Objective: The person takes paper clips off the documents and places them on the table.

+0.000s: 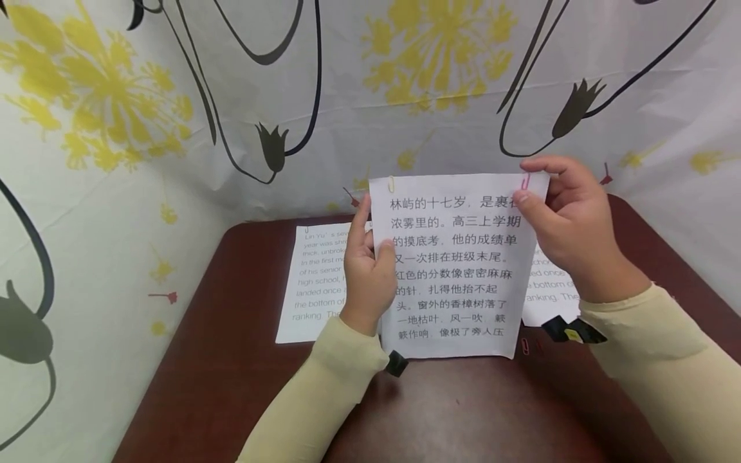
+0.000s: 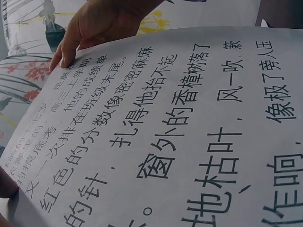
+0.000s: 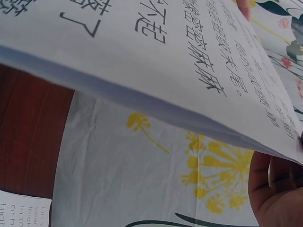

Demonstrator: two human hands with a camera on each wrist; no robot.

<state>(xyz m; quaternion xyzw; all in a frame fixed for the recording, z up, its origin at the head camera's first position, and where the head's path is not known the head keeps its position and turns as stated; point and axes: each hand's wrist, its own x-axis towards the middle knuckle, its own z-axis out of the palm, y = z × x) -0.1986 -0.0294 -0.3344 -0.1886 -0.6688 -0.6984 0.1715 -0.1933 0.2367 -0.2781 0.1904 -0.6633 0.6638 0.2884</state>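
Both hands hold up a white sheet of paper [image 1: 451, 257] printed with large Chinese characters. Its left edge is pinched by my left hand [image 1: 370, 276], thumb on the front and fingers behind. My right hand [image 1: 570, 225] pinches the top right corner, its thumb beside a pink paper clip [image 1: 525, 182]. A pale yellow paper clip [image 1: 391, 185] sits on the top edge near the left corner. In the right wrist view, a second bluish layer shows along the edge of the paper [image 3: 142, 85]. The paper hides part of the fingers behind it.
On the dark red-brown table [image 1: 457, 411], an English-printed sheet [image 1: 312, 283] lies at left and another [image 1: 550, 302] at right, both partly covered. A red paper clip [image 1: 525, 346] lies near the held sheet's lower right corner. Patterned white cloth [image 1: 330, 96] hangs around the table's back and sides.
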